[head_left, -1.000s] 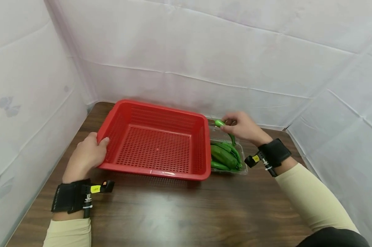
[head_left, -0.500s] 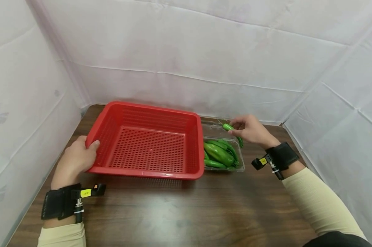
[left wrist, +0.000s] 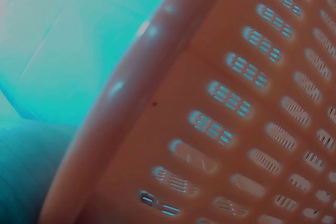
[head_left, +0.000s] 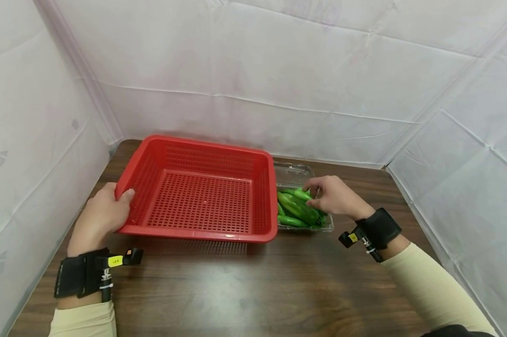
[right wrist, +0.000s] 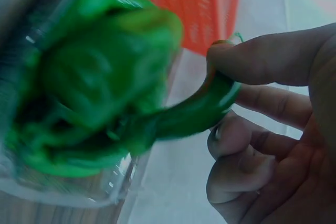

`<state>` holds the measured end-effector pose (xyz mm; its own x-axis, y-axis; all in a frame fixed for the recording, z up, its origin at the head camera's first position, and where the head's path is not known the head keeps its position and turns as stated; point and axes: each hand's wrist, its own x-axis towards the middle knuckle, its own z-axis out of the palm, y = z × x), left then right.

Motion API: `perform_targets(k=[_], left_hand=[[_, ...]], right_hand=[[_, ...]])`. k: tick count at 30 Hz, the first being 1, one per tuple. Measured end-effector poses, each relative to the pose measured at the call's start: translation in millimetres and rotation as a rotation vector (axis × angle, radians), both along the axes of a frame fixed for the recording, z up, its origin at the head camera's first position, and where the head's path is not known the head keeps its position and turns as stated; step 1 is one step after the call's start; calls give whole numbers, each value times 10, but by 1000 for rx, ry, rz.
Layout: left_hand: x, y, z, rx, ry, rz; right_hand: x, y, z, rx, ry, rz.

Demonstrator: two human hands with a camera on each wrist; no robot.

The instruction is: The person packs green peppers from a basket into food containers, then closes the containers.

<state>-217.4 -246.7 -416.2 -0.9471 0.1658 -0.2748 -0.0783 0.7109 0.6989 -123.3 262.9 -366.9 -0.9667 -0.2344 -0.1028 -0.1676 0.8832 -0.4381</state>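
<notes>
Your right hand [head_left: 335,199] pinched a light, smooth, slippery-looking green pepper [right wrist: 197,111] near its tip, just right of the red basket [head_left: 196,189] your left hand [head_left: 99,217] gripped.

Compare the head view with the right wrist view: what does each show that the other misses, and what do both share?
Only the head view shows the left hand gripping the rim of the empty red basket, the brown table and the white sheets behind. Only the right wrist view shows, up close, the right hand pinching one pepper between thumb and fingers. Both show the peppers heaped in the clear tray beside the basket, with the right hand on them.
</notes>
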Motion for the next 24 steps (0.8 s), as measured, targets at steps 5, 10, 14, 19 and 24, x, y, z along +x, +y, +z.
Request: perform_targets(k=[5,10,14,19,24], left_hand=[[-1,12,12,19,4,2],[-5,23,17,16,0,6],[-19,26,16,1,-1,0],[-21,19,6,-10,-4,5],[-17,-3,7,-27,1,-4]], right_hand=[[131,-189,-141,115,79,88],[211,-316,-276,212,132,74],[264,-346,-345,235,167,57],[282,-361,-392,208,178,41],[294,-374,-414,237,173,6]])
